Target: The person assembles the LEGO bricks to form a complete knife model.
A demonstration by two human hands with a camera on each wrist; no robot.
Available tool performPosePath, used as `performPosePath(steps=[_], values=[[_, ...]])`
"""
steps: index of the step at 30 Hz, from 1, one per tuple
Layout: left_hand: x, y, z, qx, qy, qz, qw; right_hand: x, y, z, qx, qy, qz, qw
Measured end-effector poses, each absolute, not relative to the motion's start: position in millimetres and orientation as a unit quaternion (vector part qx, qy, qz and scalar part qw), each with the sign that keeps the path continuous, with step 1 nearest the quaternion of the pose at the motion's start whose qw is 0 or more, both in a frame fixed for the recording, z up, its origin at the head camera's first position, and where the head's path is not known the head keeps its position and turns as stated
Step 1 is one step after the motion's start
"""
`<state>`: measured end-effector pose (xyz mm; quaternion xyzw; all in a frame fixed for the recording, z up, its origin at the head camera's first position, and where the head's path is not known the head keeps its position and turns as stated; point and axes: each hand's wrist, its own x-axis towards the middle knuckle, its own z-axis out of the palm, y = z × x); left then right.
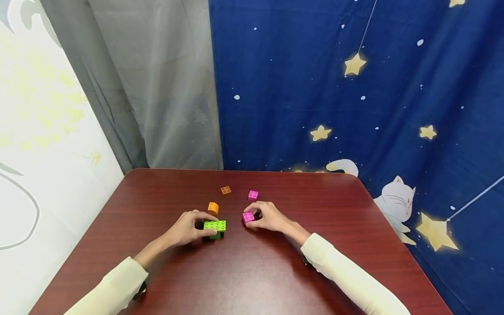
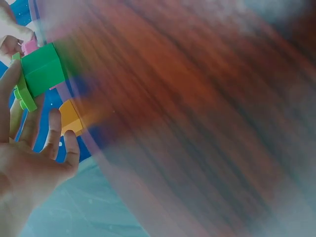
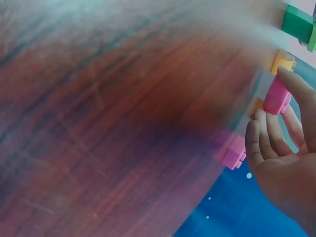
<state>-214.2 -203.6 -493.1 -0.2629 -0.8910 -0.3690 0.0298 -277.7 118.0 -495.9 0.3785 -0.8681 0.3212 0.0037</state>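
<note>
Left hand (image 1: pixel 187 228) pinches a lime oblong plastic brick (image 1: pixel 215 225), right hand (image 1: pixel 269 216) the nearer pink square one (image 1: pixel 248 217); uneven pressure could cause slipping.

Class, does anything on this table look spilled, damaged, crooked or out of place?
Nothing stands out. The left hand holds the lime block atop the green block; the right hand pinches a pink block. The orange block, brown block and second pink block sit apart on the table, with no spill or damage visible.

Red-brown wood-grain bench (image 1: pixel 334 210), rounded far corners. Orange curved brick (image 1: pixel 213 209), brown brick (image 1: pixel 225 190), pink brick (image 1: pixel 253 195) lie on it, apart.
</note>
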Motion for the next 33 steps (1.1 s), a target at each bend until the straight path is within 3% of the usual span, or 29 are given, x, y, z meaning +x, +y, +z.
performPosePath(steps=[11,33], values=[[-215,-198,-494,-0.262,-0.893,-0.362,0.051,-271,109,-482,0.369,-0.864,0.342,-0.009],[-216,-195,-493,-0.255,-0.898,-0.357,0.034,-258,72,-466,0.402,-0.848,0.344,-0.008]])
